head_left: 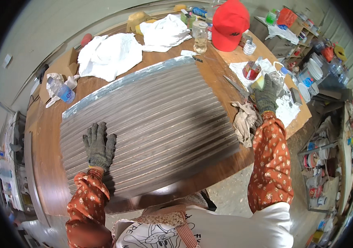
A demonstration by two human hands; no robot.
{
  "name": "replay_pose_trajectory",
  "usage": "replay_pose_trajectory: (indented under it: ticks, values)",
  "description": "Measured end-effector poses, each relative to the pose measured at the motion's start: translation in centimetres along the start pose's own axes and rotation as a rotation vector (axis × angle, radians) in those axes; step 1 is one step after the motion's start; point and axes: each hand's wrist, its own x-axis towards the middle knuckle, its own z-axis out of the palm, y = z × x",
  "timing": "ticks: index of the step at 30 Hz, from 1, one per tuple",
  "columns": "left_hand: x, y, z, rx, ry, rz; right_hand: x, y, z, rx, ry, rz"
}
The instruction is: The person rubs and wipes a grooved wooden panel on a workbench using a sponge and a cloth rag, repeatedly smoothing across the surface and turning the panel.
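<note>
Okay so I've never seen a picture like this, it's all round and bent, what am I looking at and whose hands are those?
There is no machine here. A person wears a wide-angle camera on the head, looking down at their own two hands, and that lens bends straight edges toward the rim.

Both hands wear grey knit gloves, with orange flowered sleeves above them. The left hand lies flat, fingers spread, on a big ribbed grey panel that rests on a brown wooden table. The right hand reaches out to the table's right side and holds a yellow sponge, near a small red tin and some white paste.

Also on the table: white cloths, a crumpled beige rag, a plastic water bottle, a glass jar and a red cap. Cluttered shelves stand to the right.
</note>
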Motion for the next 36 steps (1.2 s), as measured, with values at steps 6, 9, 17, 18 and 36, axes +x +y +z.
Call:
replay_pose_trajectory:
  ticks: [6, 9, 17, 18, 36]
  values:
    - [-0.5, -1.0, 0.2, -0.019, 0.033, -0.039, -3.7, -4.0, -3.4, 0.181, -0.227, -0.166]
    - [-0.6, -0.5, -1.0, -0.058, -0.018, -0.042, -9.9, -4.1, -6.3, 0.133, -0.407, -0.34]
    - [-0.6, -0.2, -0.7, -0.031, -0.005, -0.028, -13.0, 0.8, -1.7, 0.024, -0.181, -0.177]
    - [-0.3, -0.5, -0.6, -0.033, 0.001, -0.023, -12.0, 2.1, -0.5, 0.024, -0.174, -0.174]
    - [0.5, -10.0, -2.2, 0.083, -0.088, -0.057, -10.6, -17.3, -6.0, 0.788, -0.176, -0.303]
